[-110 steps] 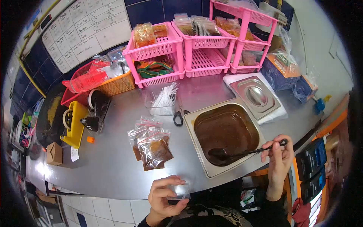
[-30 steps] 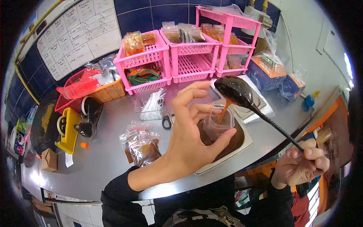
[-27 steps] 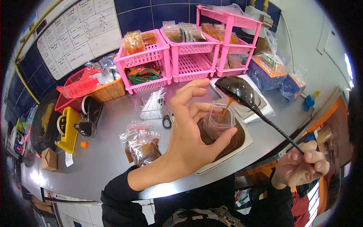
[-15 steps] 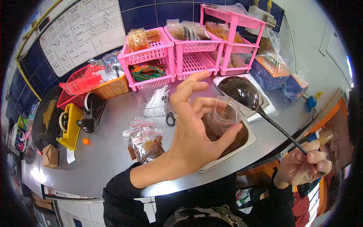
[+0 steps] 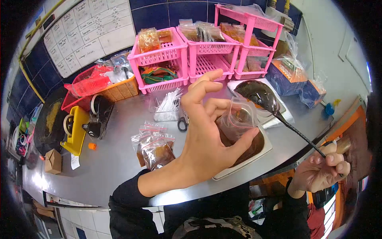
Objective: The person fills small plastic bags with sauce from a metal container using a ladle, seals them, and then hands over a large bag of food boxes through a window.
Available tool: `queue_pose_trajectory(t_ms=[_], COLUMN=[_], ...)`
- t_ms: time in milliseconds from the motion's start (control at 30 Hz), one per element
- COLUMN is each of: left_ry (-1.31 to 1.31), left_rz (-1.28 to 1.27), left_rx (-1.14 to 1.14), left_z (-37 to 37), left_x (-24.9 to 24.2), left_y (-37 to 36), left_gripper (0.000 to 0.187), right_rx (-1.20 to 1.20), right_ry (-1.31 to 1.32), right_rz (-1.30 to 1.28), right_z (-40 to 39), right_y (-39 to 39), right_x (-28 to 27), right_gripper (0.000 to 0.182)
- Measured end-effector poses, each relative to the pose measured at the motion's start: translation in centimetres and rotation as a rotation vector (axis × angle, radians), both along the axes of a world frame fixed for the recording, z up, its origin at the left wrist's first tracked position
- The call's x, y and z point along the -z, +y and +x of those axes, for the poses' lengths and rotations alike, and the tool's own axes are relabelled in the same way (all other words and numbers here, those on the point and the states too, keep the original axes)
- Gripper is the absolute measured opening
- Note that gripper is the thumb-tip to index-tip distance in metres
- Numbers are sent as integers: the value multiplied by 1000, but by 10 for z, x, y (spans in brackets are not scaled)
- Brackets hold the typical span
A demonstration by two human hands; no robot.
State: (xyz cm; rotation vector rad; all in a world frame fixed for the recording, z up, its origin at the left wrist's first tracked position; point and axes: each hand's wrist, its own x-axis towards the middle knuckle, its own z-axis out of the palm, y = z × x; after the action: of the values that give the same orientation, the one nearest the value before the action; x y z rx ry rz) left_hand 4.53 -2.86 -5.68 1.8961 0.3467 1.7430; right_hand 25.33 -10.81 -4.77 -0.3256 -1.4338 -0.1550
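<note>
My left hand (image 5: 203, 135) pinches a small clear zip bag (image 5: 238, 119) between thumb and fingers, its mouth held apart and facing up. My right hand (image 5: 323, 170), at the right, is closed round the end of a long dark ladle handle. The bowl of the ladle (image 5: 258, 95) is coated in dark brown liquid and sits beside the bag's mouth, tilted toward it. Beneath the bag stands a metal pan (image 5: 259, 153) with brown liquid inside, partly hidden by my left hand. How much liquid the bag holds is hard to make out.
Several filled zip bags (image 5: 157, 153) lie left of my forearm. Behind them are scissors (image 5: 182, 124) and a tub of white sticks (image 5: 168, 104). Pink racks (image 5: 159, 57) line the back, a yellow tape dispenser (image 5: 75, 133) stands left, and wrapped boxes (image 5: 288, 77) sit back right.
The ladle bowl has tipped a little further toward the bag, and its dark surface looks different. The whole view has shifted slightly. Both hands keep their hold.
</note>
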Motion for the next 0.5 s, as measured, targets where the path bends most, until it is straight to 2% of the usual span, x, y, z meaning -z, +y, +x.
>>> queue_pose_trajectory(t_ms=[267, 333, 400, 500], left_ry=[-17, -17, -14, -1], left_rz=[-1, -2, -5, -1], left_rx=[15, 9, 7, -6], left_z=[0, 0, -1, -1], left_x=[0, 0, -1, -1], left_y=[1, 1, 0, 0], left_gripper=[77, 77, 77, 77], right_rx=[-77, -89, -166, -234], right_ry=[81, 286, 308, 504], right_rz=[-65, -132, -173, -299], right_z=[-2, 4, 8, 8], right_y=[4, 5, 8, 15], right_x=[0, 3, 5, 3], right_gripper=[15, 19, 23, 24])
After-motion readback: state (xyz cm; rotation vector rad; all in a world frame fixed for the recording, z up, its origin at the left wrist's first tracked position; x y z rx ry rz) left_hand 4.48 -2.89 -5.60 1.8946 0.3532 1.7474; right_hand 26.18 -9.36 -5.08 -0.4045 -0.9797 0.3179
